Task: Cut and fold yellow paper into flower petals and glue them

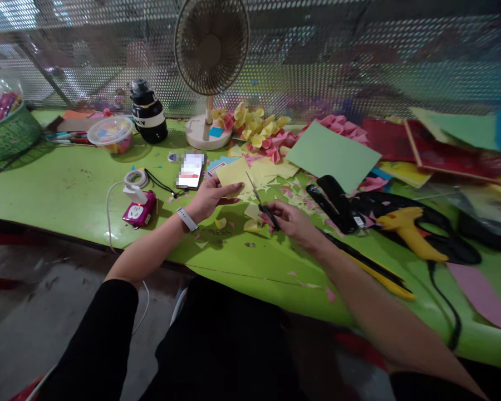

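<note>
A pale yellow paper (235, 172) is held above the green worktop (87, 192), near its front edge, pinched between the thumb and fingers of the left hand (212, 196). The fingers of the right hand (291, 221) are curled round the dark handles of the scissors (269, 216), whose blades point up and away beside the paper's right edge; whether they touch it cannot be told. Small paper scraps (275, 192) in yellow, green and pink are strewn under and beside the hands. Just beyond the left hand lies a smartphone (191, 170) with its screen lit. Behind the paper, folded yellow paper flowers (259, 125) are heaped beside the base of a desk fan (211, 50). Right of them rests a light green sheet (334, 153). A yellow glue gun (413, 228) lies beyond the right forearm. On the left are a magenta power socket (140, 210), a roll of tape (136, 178), a lidded plastic tub (111, 133) and a black bottle (149, 116).
</note>
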A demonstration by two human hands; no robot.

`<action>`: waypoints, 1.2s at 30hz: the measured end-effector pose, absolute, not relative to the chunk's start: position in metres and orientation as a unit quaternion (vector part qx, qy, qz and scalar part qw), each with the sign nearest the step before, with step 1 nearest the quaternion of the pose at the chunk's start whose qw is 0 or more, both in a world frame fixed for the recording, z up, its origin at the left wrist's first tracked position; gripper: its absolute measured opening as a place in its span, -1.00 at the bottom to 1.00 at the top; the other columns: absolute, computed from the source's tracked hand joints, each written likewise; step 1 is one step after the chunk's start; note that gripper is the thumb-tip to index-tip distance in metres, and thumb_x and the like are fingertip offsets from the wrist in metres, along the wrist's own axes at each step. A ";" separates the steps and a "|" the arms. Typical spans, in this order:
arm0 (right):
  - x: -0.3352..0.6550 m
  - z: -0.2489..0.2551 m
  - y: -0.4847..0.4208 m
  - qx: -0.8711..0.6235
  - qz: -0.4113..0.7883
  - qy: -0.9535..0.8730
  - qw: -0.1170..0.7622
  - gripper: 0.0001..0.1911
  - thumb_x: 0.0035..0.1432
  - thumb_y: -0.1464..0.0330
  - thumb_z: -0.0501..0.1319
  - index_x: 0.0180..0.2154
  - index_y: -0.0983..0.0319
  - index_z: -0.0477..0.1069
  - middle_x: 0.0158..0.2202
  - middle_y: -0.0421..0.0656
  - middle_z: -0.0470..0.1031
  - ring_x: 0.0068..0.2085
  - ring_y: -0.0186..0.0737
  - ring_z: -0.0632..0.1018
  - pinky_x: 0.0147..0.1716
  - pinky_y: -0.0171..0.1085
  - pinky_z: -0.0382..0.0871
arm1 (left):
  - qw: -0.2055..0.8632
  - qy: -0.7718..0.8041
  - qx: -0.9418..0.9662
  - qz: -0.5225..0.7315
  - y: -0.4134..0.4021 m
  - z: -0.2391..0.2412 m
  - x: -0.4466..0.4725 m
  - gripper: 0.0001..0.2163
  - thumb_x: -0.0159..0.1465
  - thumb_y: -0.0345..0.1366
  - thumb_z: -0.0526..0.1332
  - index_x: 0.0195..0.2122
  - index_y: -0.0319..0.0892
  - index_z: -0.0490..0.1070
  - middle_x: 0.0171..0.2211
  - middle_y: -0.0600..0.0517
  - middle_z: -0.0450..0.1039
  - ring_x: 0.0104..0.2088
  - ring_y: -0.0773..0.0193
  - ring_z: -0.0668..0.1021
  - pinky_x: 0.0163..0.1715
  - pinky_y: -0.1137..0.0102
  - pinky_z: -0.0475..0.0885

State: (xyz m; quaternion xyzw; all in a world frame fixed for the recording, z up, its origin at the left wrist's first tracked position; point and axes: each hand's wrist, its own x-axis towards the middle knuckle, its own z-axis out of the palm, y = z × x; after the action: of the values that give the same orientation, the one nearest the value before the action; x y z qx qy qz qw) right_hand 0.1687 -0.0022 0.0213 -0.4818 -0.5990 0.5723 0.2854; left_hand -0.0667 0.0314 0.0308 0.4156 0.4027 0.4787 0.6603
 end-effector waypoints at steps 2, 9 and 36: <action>0.169 0.021 -0.002 -0.478 0.572 -0.601 0.287 -0.52 -0.02 -0.03 0.44 -0.24 0.20 0.50 -0.29 -0.12 0.52 -0.35 -0.25 0.50 -0.35 -0.20 0.43 | 0.661 0.401 0.416 0.479 0.031 0.031 -0.067 -0.65 0.04 -0.24 0.51 -0.20 -0.24 0.52 -0.14 -0.09 0.60 -0.17 0.24 0.61 -0.13 0.28 0.56; 0.168 0.023 -0.003 -0.475 0.564 -0.607 0.295 -0.53 0.01 -0.04 0.42 -0.26 0.20 0.49 -0.32 -0.13 0.53 -0.37 -0.27 0.48 -0.36 -0.21 0.42 | 0.659 0.403 0.416 0.480 0.031 0.031 -0.067 -0.65 0.04 -0.23 0.51 -0.20 -0.23 0.52 -0.13 -0.09 0.61 -0.17 0.23 0.61 -0.14 0.28 0.56; 0.169 0.015 -0.002 -0.459 0.570 -0.613 0.297 -0.59 0.05 0.01 0.42 -0.26 0.18 0.48 -0.33 -0.15 0.53 -0.41 -0.30 0.48 -0.45 -0.27 0.42 | 0.656 0.400 0.417 0.485 0.029 0.032 -0.066 -0.66 0.05 -0.24 0.51 -0.19 -0.23 0.53 -0.14 -0.09 0.60 -0.18 0.23 0.61 -0.10 0.23 0.56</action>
State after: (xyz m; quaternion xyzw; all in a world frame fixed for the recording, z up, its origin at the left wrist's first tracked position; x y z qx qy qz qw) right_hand 0.1692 -0.0018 0.0153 -0.4595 -0.6129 0.5701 0.2971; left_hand -0.0661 0.0292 0.0323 0.4174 0.3995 0.4852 0.6563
